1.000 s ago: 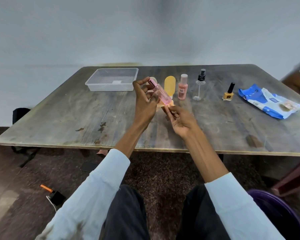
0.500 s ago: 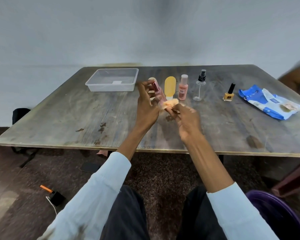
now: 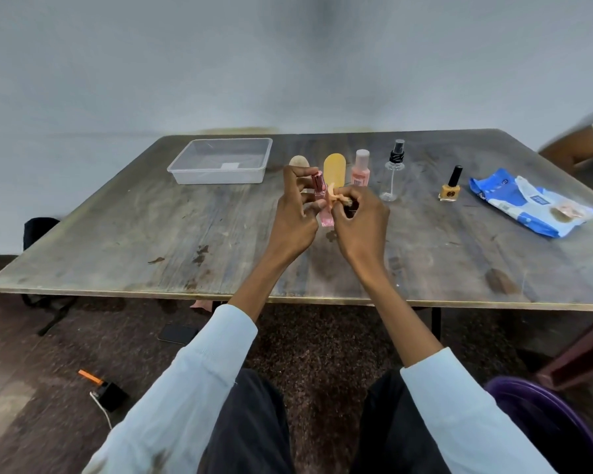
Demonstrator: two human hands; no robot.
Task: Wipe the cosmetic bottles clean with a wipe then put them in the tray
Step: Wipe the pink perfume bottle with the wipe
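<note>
Since a second ago the pink bottle (image 3: 322, 200) has swung upright, above the table's (image 3: 151, 234) middle. Left hand (image 3: 297, 213) grips it by the cap end; right hand (image 3: 360, 220) pinches the wipe (image 3: 334, 199) against its side. Tray (image 3: 220, 176) sits toward the far left corner.

Head-worn view, facing forward and down, close over table (image 3: 117, 234), wide-angle
</note>
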